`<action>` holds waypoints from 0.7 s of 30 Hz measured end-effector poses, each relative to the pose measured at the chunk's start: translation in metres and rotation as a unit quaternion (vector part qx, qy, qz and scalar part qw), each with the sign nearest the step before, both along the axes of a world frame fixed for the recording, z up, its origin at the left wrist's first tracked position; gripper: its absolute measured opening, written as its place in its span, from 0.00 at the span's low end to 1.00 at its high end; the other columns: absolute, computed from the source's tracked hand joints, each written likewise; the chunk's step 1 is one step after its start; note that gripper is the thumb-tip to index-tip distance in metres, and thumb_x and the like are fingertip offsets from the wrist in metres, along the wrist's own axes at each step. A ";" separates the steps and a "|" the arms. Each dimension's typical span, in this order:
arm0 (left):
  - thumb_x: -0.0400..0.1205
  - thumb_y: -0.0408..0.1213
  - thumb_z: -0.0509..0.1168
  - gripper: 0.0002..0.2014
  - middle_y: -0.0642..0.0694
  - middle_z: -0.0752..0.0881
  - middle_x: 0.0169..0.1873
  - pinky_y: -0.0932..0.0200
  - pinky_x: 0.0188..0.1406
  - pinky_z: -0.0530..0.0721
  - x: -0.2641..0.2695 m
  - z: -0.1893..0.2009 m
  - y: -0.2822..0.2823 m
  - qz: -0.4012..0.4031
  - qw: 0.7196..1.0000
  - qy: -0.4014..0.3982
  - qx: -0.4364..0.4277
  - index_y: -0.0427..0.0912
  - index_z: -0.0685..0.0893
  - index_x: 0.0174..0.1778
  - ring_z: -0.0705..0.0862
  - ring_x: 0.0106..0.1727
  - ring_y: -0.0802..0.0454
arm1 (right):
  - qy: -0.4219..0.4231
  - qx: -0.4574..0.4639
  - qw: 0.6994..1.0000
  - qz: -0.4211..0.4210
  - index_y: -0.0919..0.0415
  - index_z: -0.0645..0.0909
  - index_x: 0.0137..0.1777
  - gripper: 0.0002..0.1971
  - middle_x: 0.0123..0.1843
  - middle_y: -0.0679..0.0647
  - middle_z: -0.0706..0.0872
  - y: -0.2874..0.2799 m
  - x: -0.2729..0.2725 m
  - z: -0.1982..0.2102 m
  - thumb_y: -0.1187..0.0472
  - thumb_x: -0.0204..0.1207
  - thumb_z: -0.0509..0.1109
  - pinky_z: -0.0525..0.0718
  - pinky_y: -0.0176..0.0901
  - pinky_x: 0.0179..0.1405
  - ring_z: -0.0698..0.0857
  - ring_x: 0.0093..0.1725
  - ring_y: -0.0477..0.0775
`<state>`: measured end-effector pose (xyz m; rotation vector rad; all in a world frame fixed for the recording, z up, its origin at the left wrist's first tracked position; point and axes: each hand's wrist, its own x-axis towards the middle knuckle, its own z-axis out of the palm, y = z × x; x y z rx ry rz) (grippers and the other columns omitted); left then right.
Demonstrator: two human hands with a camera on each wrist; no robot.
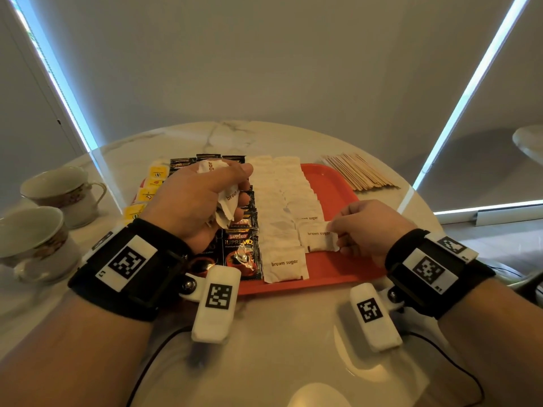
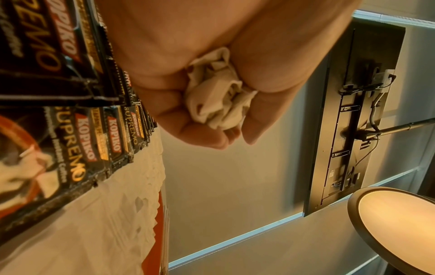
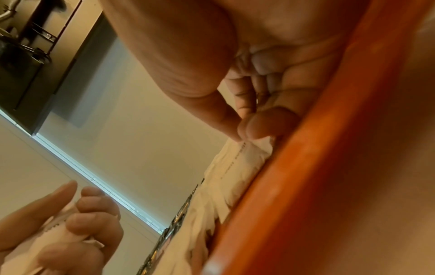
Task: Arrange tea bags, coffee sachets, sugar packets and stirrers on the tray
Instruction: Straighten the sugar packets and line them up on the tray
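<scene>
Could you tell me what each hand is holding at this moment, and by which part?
The left hand grips a bunch of sugar packets around their middles. The right hand pinches one sugar packet by its right edge on the tray.

2 teacups (image 1: 63, 192), 1 tray (image 1: 332, 183)

The left hand (image 2: 212, 74) curls round a crumpled bunch of white packets (image 2: 219, 96). At nine o'clock lie rows of black coffee sachets (image 2: 77, 130). At four o'clock sits a round table (image 2: 397, 228).
</scene>
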<state>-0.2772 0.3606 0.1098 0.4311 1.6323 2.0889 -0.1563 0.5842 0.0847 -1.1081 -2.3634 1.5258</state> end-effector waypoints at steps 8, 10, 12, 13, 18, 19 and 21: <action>0.81 0.39 0.76 0.05 0.46 0.87 0.36 0.59 0.24 0.83 0.003 0.003 0.000 -0.002 1.000 0.001 -0.003 0.44 0.87 0.45 0.86 0.33 0.51 | 0.017 -0.029 0.999 -0.008 0.65 0.85 0.51 0.06 0.43 0.63 0.91 -0.006 0.001 0.004 0.69 0.77 0.77 0.94 0.58 0.46 0.90 0.36 0.57; 0.82 0.39 0.76 0.05 0.46 0.87 0.35 0.59 0.24 0.83 0.003 0.004 0.000 0.004 1.000 0.000 -0.003 0.44 0.88 0.44 0.86 0.33 0.52 | 0.020 -0.014 1.000 -0.009 0.61 0.85 0.51 0.07 0.42 0.61 0.91 -0.004 0.003 0.006 0.66 0.76 0.78 0.92 0.61 0.50 0.89 0.35 0.57; 0.82 0.38 0.76 0.05 0.47 0.87 0.34 0.60 0.23 0.83 0.003 0.005 -0.001 0.008 1.000 0.002 -0.003 0.44 0.87 0.43 0.86 0.33 0.52 | 0.017 0.009 1.000 -0.005 0.59 0.86 0.50 0.06 0.37 0.59 0.90 -0.004 0.007 0.011 0.62 0.76 0.78 0.91 0.60 0.49 0.86 0.32 0.57; 0.83 0.38 0.75 0.05 0.47 0.87 0.34 0.60 0.23 0.83 0.004 0.006 -0.001 0.009 1.000 0.003 -0.003 0.44 0.87 0.42 0.86 0.33 0.52 | 0.013 0.012 1.000 0.008 0.59 0.88 0.49 0.05 0.35 0.59 0.89 -0.006 0.010 0.014 0.61 0.76 0.78 0.90 0.58 0.46 0.85 0.32 0.57; 0.81 0.39 0.76 0.04 0.46 0.87 0.35 0.59 0.25 0.83 0.006 0.007 -0.001 0.012 1.000 -0.003 -0.010 0.45 0.88 0.43 0.86 0.34 0.51 | -0.048 -0.061 0.991 0.110 0.67 0.93 0.45 0.06 0.39 0.63 0.92 -0.028 0.019 0.019 0.64 0.79 0.75 0.86 0.44 0.36 0.85 0.34 0.54; 0.80 0.39 0.77 0.04 0.46 0.87 0.35 0.59 0.25 0.83 0.007 0.007 -0.001 0.012 1.000 -0.004 -0.013 0.45 0.89 0.44 0.86 0.34 0.51 | -0.047 -0.067 0.990 0.111 0.68 0.92 0.46 0.07 0.39 0.63 0.91 -0.030 0.018 0.017 0.65 0.79 0.74 0.87 0.43 0.36 0.85 0.34 0.54; 0.80 0.39 0.77 0.04 0.46 0.87 0.36 0.59 0.25 0.83 0.007 0.007 -0.002 0.012 1.000 -0.007 -0.016 0.45 0.89 0.43 0.86 0.34 0.51 | -0.041 -0.067 0.992 0.103 0.69 0.92 0.47 0.08 0.38 0.62 0.91 -0.028 0.013 0.015 0.66 0.81 0.71 0.87 0.46 0.39 0.85 0.34 0.55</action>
